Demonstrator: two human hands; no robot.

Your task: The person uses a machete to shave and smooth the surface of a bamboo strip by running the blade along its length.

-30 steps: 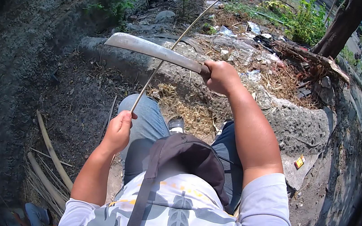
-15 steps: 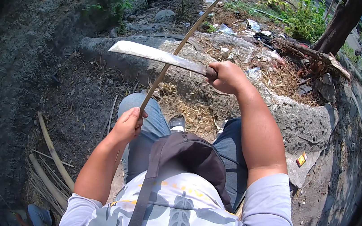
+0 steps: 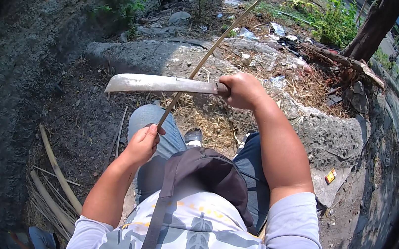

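Observation:
My left hand [image 3: 142,143] is closed round the lower end of a long thin wooden strip [image 3: 209,52], which slants up and away to the right. In my right hand [image 3: 242,91] is the dark handle of a machete [image 3: 157,84]. Its broad, worn metal blade points left and lies across the strip at about its middle, on the near side of it. The blade looks close to or touching the strip; I cannot tell exactly. The butt of the strip is hidden inside my left fingers.
A rough stone ledge [image 3: 327,135] runs across in front of my knees. Several long strips and curved stalks [image 3: 59,167] lie at my left. A dark bag [image 3: 208,175] rests on my lap. Beyond are litter, a tree trunk [image 3: 374,29] and a wall [image 3: 27,28].
My right hand has moved nearer and slightly left, bringing the machete down along the strip, its blade turned flatter to view. The strip leans a little more to the right.

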